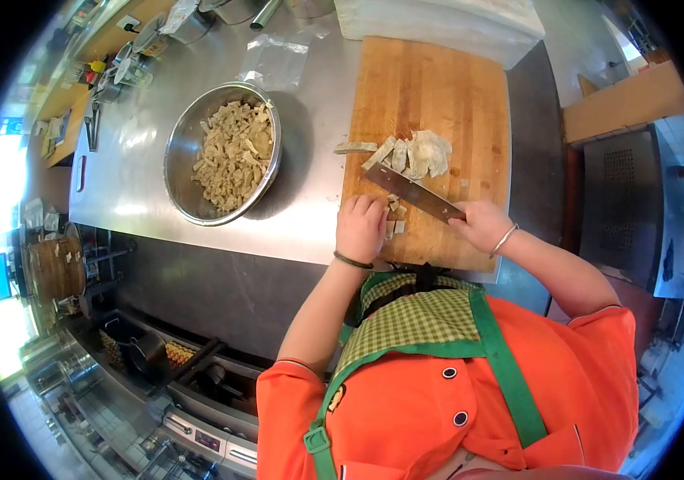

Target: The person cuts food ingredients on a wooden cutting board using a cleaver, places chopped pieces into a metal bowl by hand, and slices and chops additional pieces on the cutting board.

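Observation:
My right hand (482,225) is closed around the handle of a knife with a broad rectangular blade (414,193), which lies slantwise over the wooden cutting board (435,88). Just left of the blade, my left hand (360,230) rests at the board's edge with its fingers curled together; what they hold, if anything, is hidden. Small diced pale pieces (395,227) lie between the two hands. Beyond the blade sit a crumpled whitish piece of food (430,154) and several thick pale strips, one strip (356,148) poking past the board's left edge.
A large metal bowl (272,171) of chopped pale pieces (234,156) stands on the steel table (315,152). Behind it lies a clear plastic bag (276,60). A white box (442,24) borders the board's far end. Tongs (92,128) and containers line the left side.

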Motion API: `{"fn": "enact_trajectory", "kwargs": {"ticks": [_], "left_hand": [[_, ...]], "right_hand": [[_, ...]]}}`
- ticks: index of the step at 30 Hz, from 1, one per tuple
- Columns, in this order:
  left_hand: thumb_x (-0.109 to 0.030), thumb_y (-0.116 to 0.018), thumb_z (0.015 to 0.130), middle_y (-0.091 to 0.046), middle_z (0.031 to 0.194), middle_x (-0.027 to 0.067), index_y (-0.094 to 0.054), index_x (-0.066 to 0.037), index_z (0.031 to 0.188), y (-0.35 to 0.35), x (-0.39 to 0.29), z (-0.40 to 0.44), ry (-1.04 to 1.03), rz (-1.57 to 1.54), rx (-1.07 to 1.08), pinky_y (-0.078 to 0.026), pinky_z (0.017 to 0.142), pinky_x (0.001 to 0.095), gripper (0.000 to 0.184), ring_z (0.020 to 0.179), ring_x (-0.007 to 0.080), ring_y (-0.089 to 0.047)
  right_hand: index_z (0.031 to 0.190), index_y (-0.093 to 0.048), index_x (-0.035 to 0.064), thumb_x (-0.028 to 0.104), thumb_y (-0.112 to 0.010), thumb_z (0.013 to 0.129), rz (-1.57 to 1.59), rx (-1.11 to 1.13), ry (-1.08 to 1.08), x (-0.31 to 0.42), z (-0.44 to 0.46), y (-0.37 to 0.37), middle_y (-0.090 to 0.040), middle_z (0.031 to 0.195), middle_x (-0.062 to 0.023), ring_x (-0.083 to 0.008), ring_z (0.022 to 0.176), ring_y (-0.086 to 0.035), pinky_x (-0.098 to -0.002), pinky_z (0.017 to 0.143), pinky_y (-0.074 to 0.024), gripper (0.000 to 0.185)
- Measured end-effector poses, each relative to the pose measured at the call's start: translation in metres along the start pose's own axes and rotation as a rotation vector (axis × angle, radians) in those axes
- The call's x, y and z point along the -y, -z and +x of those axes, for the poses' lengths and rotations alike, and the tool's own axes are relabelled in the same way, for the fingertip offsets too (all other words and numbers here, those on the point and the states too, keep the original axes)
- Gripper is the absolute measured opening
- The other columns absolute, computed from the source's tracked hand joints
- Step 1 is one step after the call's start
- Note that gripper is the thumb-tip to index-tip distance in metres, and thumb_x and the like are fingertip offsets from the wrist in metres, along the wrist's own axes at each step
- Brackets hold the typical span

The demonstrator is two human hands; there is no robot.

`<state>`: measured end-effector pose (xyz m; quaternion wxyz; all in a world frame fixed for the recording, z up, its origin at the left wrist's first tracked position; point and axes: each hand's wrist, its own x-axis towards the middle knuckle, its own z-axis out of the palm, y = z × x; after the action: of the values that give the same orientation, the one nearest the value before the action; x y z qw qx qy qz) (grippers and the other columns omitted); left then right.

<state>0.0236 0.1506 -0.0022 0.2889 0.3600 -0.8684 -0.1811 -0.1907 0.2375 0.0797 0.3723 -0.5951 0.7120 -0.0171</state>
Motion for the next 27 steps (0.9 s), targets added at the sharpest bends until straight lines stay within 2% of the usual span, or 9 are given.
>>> {"fn": "enact_trajectory", "kwargs": {"ticks": [2, 6, 8, 17, 24, 27], "left_hand": [[-0.01, -0.056, 0.071, -0.057, 0.088, 0.0062, -0.059, -0.007, 0.08, 0.002, 0.007, -0.001, -0.119, 0.072, 0.105, -0.043, 0.071, 0.0363, 0.011, 0.084, 0.0262, -0.053], [-0.01, -0.055, 0.071, -0.058, 0.09, 0.0071, -0.059, -0.006, 0.08, 0.002, 0.006, -0.008, -0.136, 0.083, 0.184, -0.043, 0.07, 0.0365, 0.011, 0.082, 0.0256, -0.053], [-0.01, -0.053, 0.071, -0.059, 0.088, 0.0073, -0.058, -0.005, 0.081, -0.007, 0.008, -0.014, -0.172, 0.077, 0.035, -0.044, 0.069, 0.0361, 0.012, 0.079, 0.0245, -0.054], [-0.01, -0.052, 0.071, -0.059, 0.09, 0.008, -0.059, -0.004, 0.084, -0.011, 0.017, -0.016, -0.267, 0.034, -0.023, -0.046, 0.069, 0.0355, 0.016, 0.08, 0.0239, -0.055], [-0.005, -0.055, 0.071, -0.058, 0.088, 0.0098, -0.059, -0.003, 0.085, -0.005, 0.021, -0.015, -0.161, -0.041, -0.069, -0.047, 0.07, 0.0362, 0.014, 0.081, 0.0267, -0.056], [0.0, -0.06, 0.073, -0.059, 0.088, 0.0123, -0.058, -0.001, 0.084, 0.002, 0.026, -0.012, 0.075, -0.039, -0.089, -0.046, 0.071, 0.0367, 0.011, 0.08, 0.031, -0.055]], "right_hand": [[0.089, -0.059, 0.0051, 0.024, -0.05, 0.084, -0.015, 0.01, 0.004, 0.004, -0.001, 0.001, -0.061, 0.076, -0.0186, -0.037, 0.075, -0.058, -0.0455, 0.066, -0.0449, 0.021], [0.091, -0.059, 0.0051, 0.023, -0.049, 0.085, -0.071, 0.11, -0.019, 0.011, 0.003, -0.005, -0.061, 0.079, -0.0184, -0.0363, 0.077, -0.058, -0.0457, 0.068, -0.0456, 0.021], [0.092, -0.059, 0.0055, 0.023, -0.049, 0.085, -0.107, 0.141, -0.02, 0.014, 0.007, -0.006, -0.062, 0.08, -0.018, -0.0361, 0.077, -0.059, -0.0457, 0.069, -0.046, 0.021], [0.096, -0.059, 0.0024, 0.018, -0.045, 0.083, -0.179, 0.283, -0.074, 0.028, 0.012, 0.005, -0.062, 0.09, -0.0209, -0.0361, 0.087, -0.059, -0.0442, 0.075, -0.0472, 0.024], [0.094, -0.058, 0.0039, 0.019, -0.047, 0.083, -0.172, 0.283, -0.093, 0.031, 0.015, 0.016, -0.062, 0.085, -0.0196, -0.037, 0.081, -0.059, -0.0453, 0.072, -0.0469, 0.022], [0.093, -0.058, 0.005, 0.02, -0.049, 0.083, -0.16, 0.25, -0.096, 0.017, 0.017, 0.008, -0.062, 0.081, -0.0189, -0.0366, 0.078, -0.059, -0.0451, 0.07, -0.047, 0.02]]}}
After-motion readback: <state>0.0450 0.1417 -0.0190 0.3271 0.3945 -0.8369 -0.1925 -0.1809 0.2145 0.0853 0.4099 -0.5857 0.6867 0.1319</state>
